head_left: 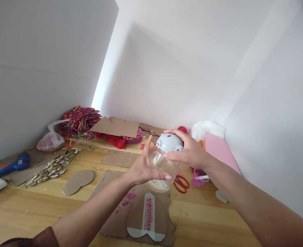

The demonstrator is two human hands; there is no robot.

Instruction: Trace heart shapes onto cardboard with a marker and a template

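Left hand [144,168] cups clear jar [169,166]; right hand [191,148] grasps grey lid [169,142]; paired grip seemingly steadies both over cardboard [116,223].

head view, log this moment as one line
left hand: around clear jar | right hand: gripping grey lid | lid: at jar's mouth | jar: over cardboard sheet | nearby: orange-handled scissors

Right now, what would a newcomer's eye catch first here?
Probably the clear container mid-picture, with the left hand around it and the right hand on its pale grey lid. Farther back on the left sits a dark red braided heap with bright strings; red-handled scissors lie just right of the container.
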